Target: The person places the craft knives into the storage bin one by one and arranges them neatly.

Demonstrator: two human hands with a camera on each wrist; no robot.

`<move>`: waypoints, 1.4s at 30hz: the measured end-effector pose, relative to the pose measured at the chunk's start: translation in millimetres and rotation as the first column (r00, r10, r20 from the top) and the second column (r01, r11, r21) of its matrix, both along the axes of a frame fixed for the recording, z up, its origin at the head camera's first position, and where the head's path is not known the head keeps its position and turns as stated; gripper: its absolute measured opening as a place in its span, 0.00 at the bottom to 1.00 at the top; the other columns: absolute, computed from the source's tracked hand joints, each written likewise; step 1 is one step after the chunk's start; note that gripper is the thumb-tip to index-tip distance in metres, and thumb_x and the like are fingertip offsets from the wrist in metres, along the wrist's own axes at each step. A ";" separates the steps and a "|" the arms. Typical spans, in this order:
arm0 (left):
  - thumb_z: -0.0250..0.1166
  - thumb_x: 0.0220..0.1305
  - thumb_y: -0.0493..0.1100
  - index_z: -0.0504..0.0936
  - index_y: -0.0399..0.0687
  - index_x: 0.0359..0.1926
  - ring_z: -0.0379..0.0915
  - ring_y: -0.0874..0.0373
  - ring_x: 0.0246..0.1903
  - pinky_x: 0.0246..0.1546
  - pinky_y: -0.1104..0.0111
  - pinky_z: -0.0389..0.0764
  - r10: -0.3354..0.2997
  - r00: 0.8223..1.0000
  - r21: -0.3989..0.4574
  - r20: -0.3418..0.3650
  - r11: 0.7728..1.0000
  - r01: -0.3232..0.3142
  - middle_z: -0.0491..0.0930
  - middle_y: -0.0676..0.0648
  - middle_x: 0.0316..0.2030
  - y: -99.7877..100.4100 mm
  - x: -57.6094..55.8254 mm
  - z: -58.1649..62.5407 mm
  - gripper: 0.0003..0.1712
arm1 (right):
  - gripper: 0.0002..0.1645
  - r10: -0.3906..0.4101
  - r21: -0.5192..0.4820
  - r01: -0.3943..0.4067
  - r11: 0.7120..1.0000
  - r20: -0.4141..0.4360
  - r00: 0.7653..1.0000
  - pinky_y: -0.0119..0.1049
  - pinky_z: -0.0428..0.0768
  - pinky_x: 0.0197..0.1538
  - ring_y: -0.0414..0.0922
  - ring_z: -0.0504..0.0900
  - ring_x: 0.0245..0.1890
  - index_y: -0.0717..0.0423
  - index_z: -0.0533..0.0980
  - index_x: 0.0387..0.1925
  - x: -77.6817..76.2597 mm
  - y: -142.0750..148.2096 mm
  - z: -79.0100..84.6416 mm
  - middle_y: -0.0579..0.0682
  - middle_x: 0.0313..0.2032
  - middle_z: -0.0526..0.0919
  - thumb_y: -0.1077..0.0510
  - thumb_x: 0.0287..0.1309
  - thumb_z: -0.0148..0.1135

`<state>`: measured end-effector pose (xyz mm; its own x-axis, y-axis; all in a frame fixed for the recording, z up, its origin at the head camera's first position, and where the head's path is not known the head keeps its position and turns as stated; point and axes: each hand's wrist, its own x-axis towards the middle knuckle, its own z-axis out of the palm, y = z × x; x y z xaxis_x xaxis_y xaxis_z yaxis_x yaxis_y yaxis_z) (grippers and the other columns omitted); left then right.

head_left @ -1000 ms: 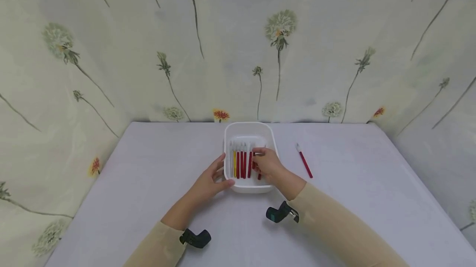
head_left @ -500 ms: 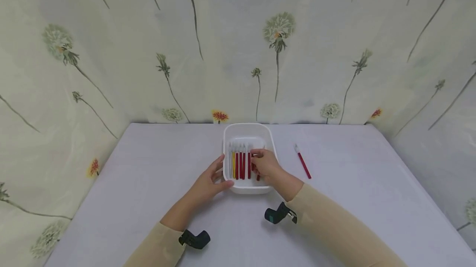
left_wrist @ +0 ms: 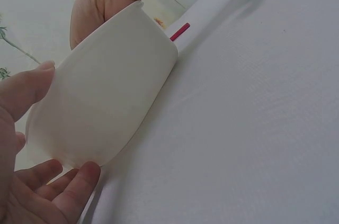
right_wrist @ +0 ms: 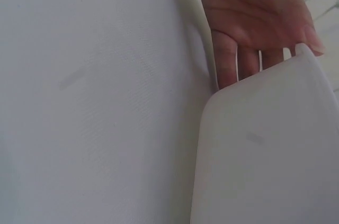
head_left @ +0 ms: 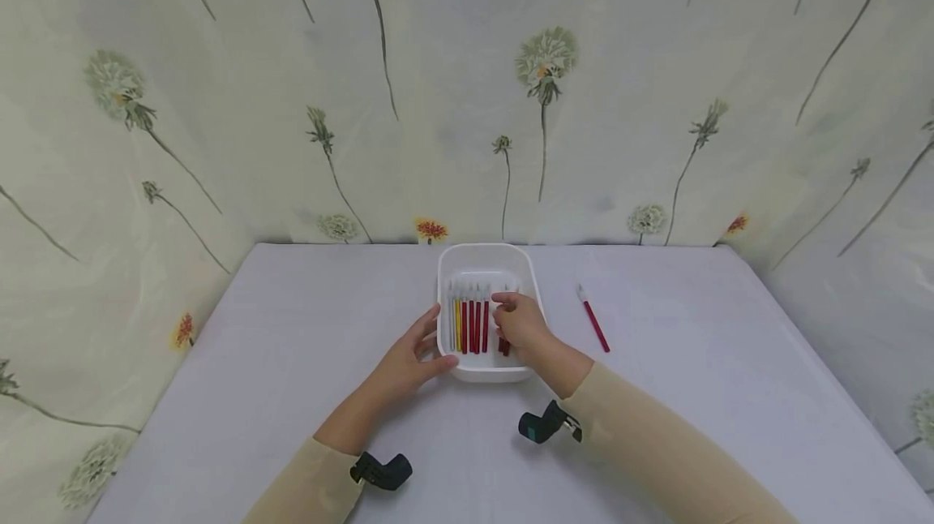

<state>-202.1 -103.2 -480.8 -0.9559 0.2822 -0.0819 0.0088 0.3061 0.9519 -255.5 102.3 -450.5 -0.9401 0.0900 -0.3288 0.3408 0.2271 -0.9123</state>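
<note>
A white plastic tray (head_left: 493, 255) holds a row of slim pale-tipped sticks. One grey stick (head_left: 452, 325), one yellow stick (head_left: 459, 325) and several red sticks (head_left: 471, 328) lie side by side at its left. My left hand (head_left: 410, 354) grips the tray's left side, thumb at the near-left corner and fingers along the outer wall. Inside the tray, my right hand (head_left: 522, 325) has its fingers curled down at a red stick (head_left: 501, 347), beside another red stick (head_left: 507, 350). The hand partly covers both. In the right wrist view the tray wall (right_wrist: 265, 144) hides the right fingertips.
One more red stick (head_left: 596, 326) with a pale tip lies slanted on the table, right of the tray. White cloth (head_left: 671, 394) covers the tabletop. Behind it hangs a backdrop (head_left: 452, 118) printed with dandelions.
The rightmost stick of the left row has shifted closer to its neighbours. The red stick at my right hand now lies nearer the one on its right. My left hand stays on the tray.
</note>
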 end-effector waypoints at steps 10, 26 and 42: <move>0.74 0.60 0.48 0.52 0.60 0.79 0.62 0.42 0.70 0.62 0.50 0.73 -0.008 1.000 0.014 0.002 1.000 0.008 0.60 0.41 0.74 -1.0 0.5 1.0 0.53 | 0.23 0.003 -0.069 -0.002 0.998 0.016 1.000 0.39 0.81 0.49 0.49 0.77 0.41 0.54 0.72 0.66 4.6 3.5 9.1 0.58 0.52 0.76 0.63 0.71 0.54; 0.74 0.60 0.50 0.52 0.61 0.79 0.62 0.42 0.70 0.62 0.49 0.73 -0.002 1.000 -0.004 -0.002 1.000 0.002 0.60 0.42 0.74 -0.6 0.3 0.5 0.54 | 0.23 0.053 -0.046 -0.058 0.997 -0.105 0.993 0.45 0.76 0.64 0.57 0.74 0.62 0.53 0.72 0.65 12.3 42.4 38.1 0.56 0.60 0.74 0.57 0.72 0.58; 0.74 0.60 0.50 0.52 0.61 0.79 0.62 0.42 0.70 0.62 0.48 0.73 -0.013 1.000 -0.001 0.004 1.000 0.013 0.61 0.42 0.74 -2.6 -0.1 1.7 0.54 | 0.25 0.165 0.262 -0.122 0.957 -0.150 0.975 0.49 0.79 0.61 0.58 0.75 0.61 0.57 0.70 0.67 14.4 102.1 38.2 0.61 0.62 0.71 0.53 0.73 0.56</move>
